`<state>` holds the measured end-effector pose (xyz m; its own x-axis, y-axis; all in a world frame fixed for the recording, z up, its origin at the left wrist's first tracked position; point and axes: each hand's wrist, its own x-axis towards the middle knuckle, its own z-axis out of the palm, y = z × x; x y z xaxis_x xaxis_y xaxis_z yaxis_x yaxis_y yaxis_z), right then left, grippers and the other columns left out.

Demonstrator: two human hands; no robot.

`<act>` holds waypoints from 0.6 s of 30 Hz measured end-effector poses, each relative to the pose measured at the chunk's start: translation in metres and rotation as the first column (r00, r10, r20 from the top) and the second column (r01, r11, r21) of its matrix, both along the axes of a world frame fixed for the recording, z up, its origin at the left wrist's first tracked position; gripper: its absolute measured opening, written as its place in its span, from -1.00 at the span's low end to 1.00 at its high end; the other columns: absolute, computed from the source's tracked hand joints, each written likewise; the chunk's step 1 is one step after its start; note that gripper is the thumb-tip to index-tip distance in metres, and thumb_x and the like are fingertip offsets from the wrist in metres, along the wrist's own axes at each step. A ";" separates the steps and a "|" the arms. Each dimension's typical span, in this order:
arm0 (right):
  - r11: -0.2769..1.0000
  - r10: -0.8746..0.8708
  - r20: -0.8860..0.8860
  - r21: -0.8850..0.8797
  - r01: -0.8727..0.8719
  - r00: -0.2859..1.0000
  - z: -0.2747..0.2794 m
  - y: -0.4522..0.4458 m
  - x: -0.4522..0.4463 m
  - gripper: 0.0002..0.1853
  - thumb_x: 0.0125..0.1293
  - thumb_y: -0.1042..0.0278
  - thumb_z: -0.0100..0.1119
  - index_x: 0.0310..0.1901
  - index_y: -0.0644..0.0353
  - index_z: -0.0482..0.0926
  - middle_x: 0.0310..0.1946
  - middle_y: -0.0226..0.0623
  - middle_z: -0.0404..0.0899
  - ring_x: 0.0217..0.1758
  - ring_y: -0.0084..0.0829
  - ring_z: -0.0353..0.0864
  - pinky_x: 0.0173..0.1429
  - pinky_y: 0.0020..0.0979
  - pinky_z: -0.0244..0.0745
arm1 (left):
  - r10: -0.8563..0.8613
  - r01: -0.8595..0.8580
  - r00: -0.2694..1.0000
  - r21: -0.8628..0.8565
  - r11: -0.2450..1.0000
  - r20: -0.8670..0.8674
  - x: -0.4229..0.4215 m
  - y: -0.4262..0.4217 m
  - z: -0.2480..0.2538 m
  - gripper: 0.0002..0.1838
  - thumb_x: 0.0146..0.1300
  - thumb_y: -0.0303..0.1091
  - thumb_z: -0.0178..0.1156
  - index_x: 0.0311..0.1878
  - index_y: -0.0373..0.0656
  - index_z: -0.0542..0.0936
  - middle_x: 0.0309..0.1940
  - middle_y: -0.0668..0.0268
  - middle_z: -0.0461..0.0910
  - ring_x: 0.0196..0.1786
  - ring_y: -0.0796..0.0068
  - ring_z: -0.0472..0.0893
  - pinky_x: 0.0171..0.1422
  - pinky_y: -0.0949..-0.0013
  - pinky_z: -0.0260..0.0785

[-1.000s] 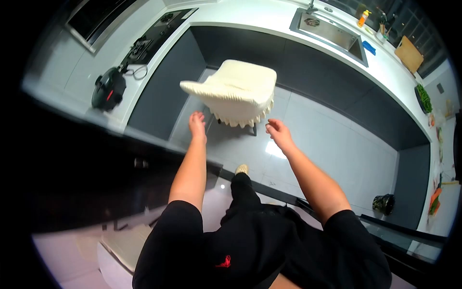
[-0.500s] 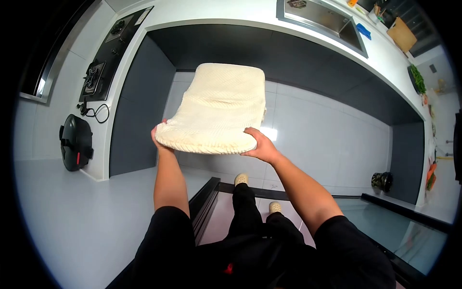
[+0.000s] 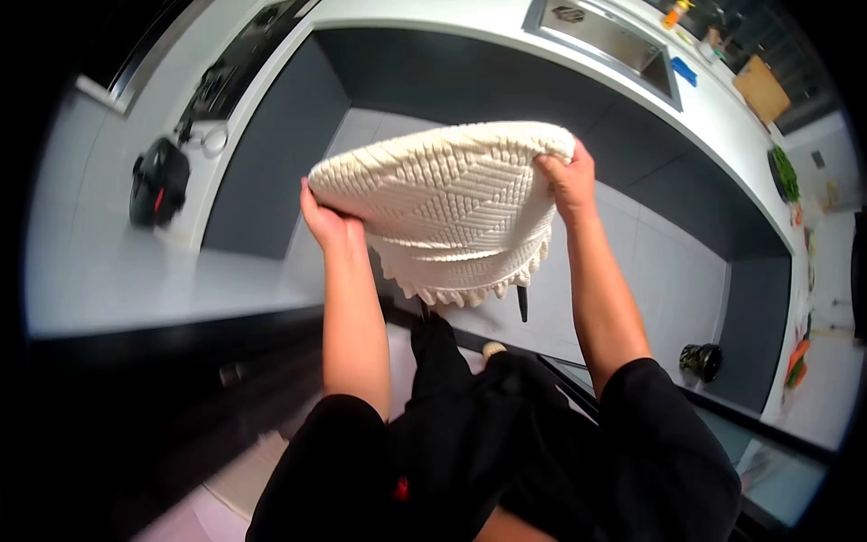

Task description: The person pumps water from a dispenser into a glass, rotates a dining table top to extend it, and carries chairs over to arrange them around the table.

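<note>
A chair in a cream, quilted cover with a ruffled hem (image 3: pixel 452 194) is in front of me, its backrest towards me and tilted. My left hand (image 3: pixel 332 217) grips the left edge of the backrest, with some fingers hidden behind it. At the upper right corner, my right hand (image 3: pixel 571 181) holds the edge, thumb on the near side. One dark chair leg (image 3: pixel 523 303) shows below the ruffles.
A white counter (image 3: pixel 424 18) curves round with a sink (image 3: pixel 614 41), a cooktop (image 3: pixel 244 68) and a dark appliance (image 3: pixel 161 181). Greens (image 3: pixel 784 174) lie at the right. A dark bin (image 3: pixel 701 361) stands on the tiled floor (image 3: pixel 632 271). Dark door rails cross below.
Both hands were apart from the chair a second ago and now hold its backrest. Since half a second ago, the backrest has tilted up, showing its rear, and the right hand is higher.
</note>
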<state>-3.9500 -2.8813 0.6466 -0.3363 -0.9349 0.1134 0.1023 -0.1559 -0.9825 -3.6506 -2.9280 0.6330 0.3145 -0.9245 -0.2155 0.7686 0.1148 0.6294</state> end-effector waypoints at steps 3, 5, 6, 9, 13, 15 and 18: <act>0.998 -0.001 -0.123 -0.061 -0.007 0.992 0.010 0.059 -0.009 -0.71 -0.16 0.47 0.20 -0.30 0.25 0.48 -0.39 -0.42 0.52 -0.34 -0.59 0.45 -0.22 -0.55 0.36 | 0.047 -0.045 0.998 0.030 0.999 -0.042 -0.006 0.078 0.008 -0.58 0.27 0.00 -0.17 -0.15 -0.19 0.43 -0.11 0.23 0.44 -0.02 0.33 0.41 0.10 0.24 0.24; 0.997 0.010 -0.089 -0.076 -0.017 0.996 0.009 0.098 -0.019 -0.68 -0.20 0.52 0.18 -0.28 0.28 0.48 -0.38 -0.40 0.52 -0.30 -0.57 0.47 -0.17 -0.55 0.36 | 0.099 -0.096 0.993 0.040 0.995 -0.059 -0.016 0.126 0.008 -0.55 0.29 -0.01 -0.24 -0.12 -0.21 0.42 -0.12 0.18 0.47 -0.02 0.23 0.44 0.12 0.16 0.26; 0.997 0.004 -0.113 -0.073 -0.013 0.994 0.010 0.113 -0.024 -0.67 -0.21 0.53 0.18 -0.28 0.28 0.48 -0.37 -0.39 0.51 -0.29 -0.57 0.47 -0.16 -0.54 0.36 | 0.102 -0.102 0.993 0.015 0.995 -0.062 -0.021 0.146 0.008 -0.54 0.29 0.00 -0.25 -0.12 -0.22 0.42 -0.12 0.18 0.47 -0.02 0.23 0.44 0.11 0.17 0.26; 0.989 0.030 -0.053 -0.142 -0.037 0.998 0.008 0.151 -0.034 -0.63 -0.17 0.45 0.26 -0.23 0.26 0.46 -0.34 -0.43 0.49 -0.27 -0.59 0.46 -0.15 -0.55 0.37 | 0.079 -0.079 0.997 -0.010 0.997 0.003 -0.022 0.206 0.016 -0.54 0.27 0.01 -0.20 -0.11 -0.21 0.43 -0.12 0.20 0.47 0.00 0.26 0.43 0.14 0.21 0.22; 0.970 0.104 0.063 -0.229 -0.087 0.993 0.006 0.167 -0.030 -0.60 -0.13 0.36 0.30 -0.22 0.31 0.44 -0.33 -0.42 0.48 -0.26 -0.58 0.46 -0.13 -0.56 0.35 | 0.090 -0.092 0.996 -0.097 0.991 -0.025 -0.019 0.238 0.006 -0.63 0.25 -0.05 -0.07 -0.12 -0.19 0.42 -0.11 0.28 0.45 0.01 0.38 0.39 0.16 0.30 0.18; 0.947 0.177 0.103 -0.287 -0.141 0.979 -0.001 0.161 -0.024 -0.58 -0.12 0.32 0.32 -0.22 0.32 0.43 -0.33 -0.41 0.48 -0.26 -0.58 0.45 -0.13 -0.57 0.34 | 0.144 -0.146 0.989 -0.056 0.988 -0.030 -0.012 0.247 0.000 -0.56 0.27 0.00 -0.18 -0.10 -0.21 0.43 -0.11 0.25 0.48 0.01 0.31 0.42 0.18 0.23 0.18; 0.937 0.148 0.016 -0.322 -0.135 0.989 -0.001 0.204 -0.011 -0.40 -0.14 0.05 0.41 -0.21 0.35 0.40 -0.33 -0.43 0.44 -0.27 -0.62 0.42 -0.17 -0.61 0.31 | 0.225 -0.227 0.974 -0.122 0.966 -0.030 -0.003 0.306 0.000 -0.57 0.27 -0.01 -0.16 -0.09 -0.19 0.43 -0.09 0.26 0.47 0.03 0.32 0.41 0.20 0.25 0.17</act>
<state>-3.9608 -2.6777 0.6454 -0.2135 -0.8901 0.4028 0.1834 -0.4415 -0.8783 -3.6536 -2.6217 0.6328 0.5162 -0.8494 -0.1099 0.7232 0.3635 0.5872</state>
